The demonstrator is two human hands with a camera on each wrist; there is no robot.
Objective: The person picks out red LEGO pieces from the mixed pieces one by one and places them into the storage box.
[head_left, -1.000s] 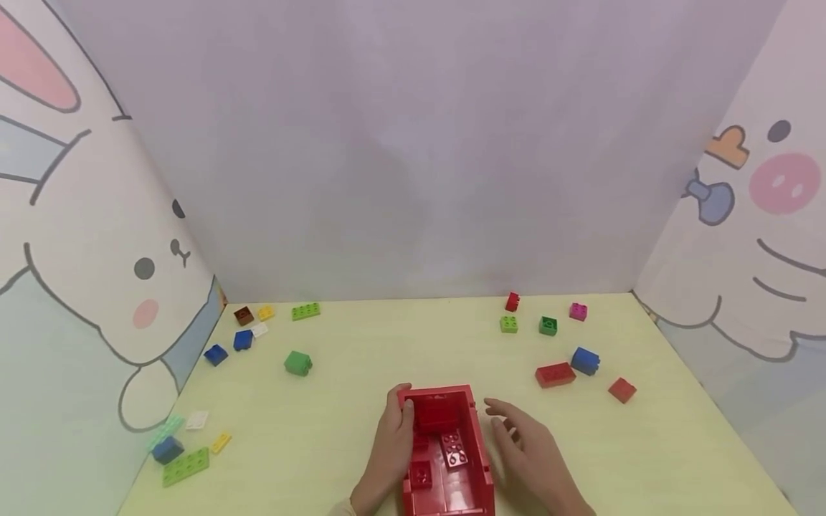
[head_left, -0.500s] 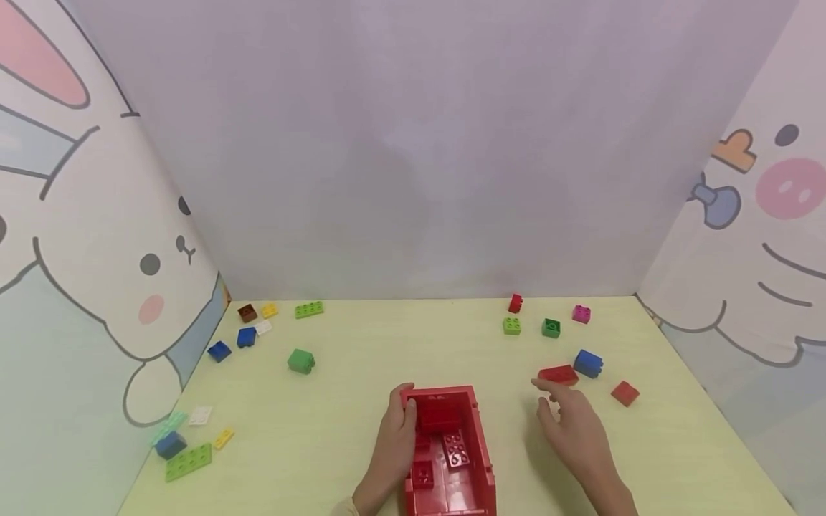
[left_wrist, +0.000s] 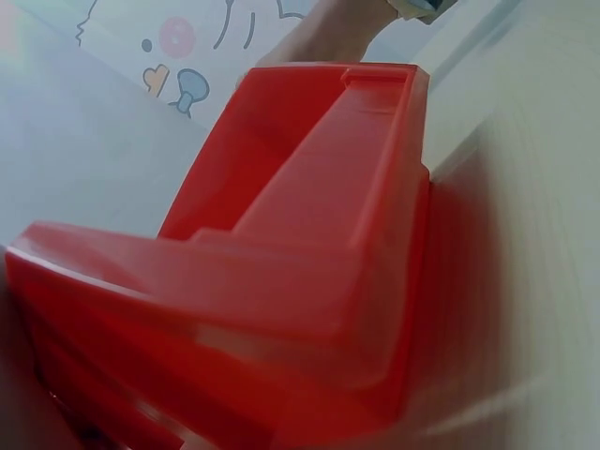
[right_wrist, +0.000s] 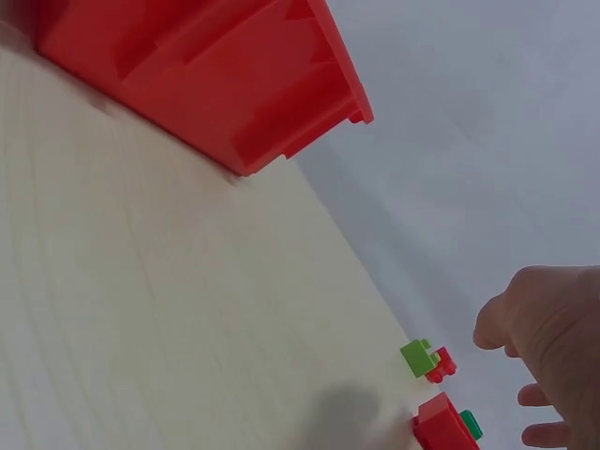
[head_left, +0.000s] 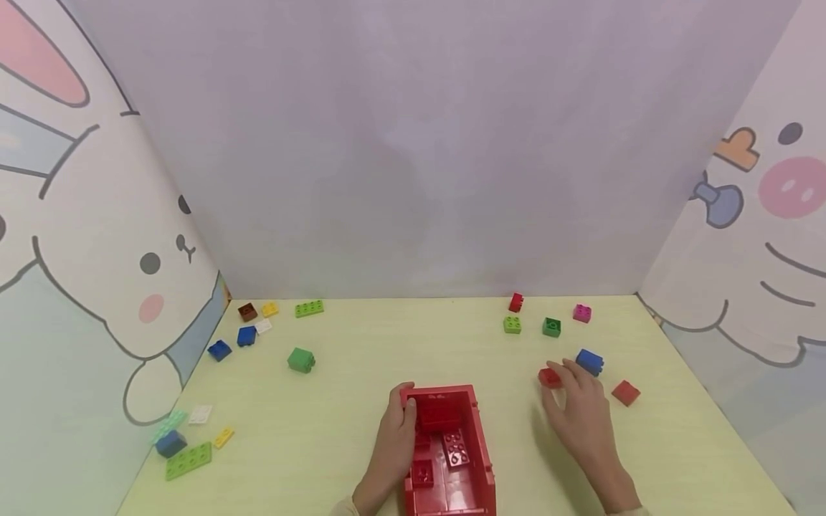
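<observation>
My left hand [head_left: 392, 444] grips the left wall of a red storage bin [head_left: 480, 437], thumb over the rim. Red bricks lie inside it, among them a studded one [head_left: 455, 450] and a smaller one [head_left: 422, 473]. Out to the right, my right hand [head_left: 584, 416] reaches over a long red brick [head_left: 547, 377], covering its right part in the head view. In the right wrist view that red brick [right_wrist: 442, 424] sits beyond the spread thumb and fingers, with space between. A blue brick [head_left: 590, 361] stands just behind the fingers.
A flat red brick [head_left: 625, 393] lies right of my right hand. Lime [head_left: 513, 325], dark green [head_left: 551, 327], magenta [head_left: 582, 313] and red [head_left: 516, 302] bricks are farther back. Several more bricks lie on the left, including a green one [head_left: 301, 360]. Printed fabric walls surround the table.
My right hand has moved from beside the bin out to the right and forward, over the long red brick. My left hand keeps its grip on the bin.
</observation>
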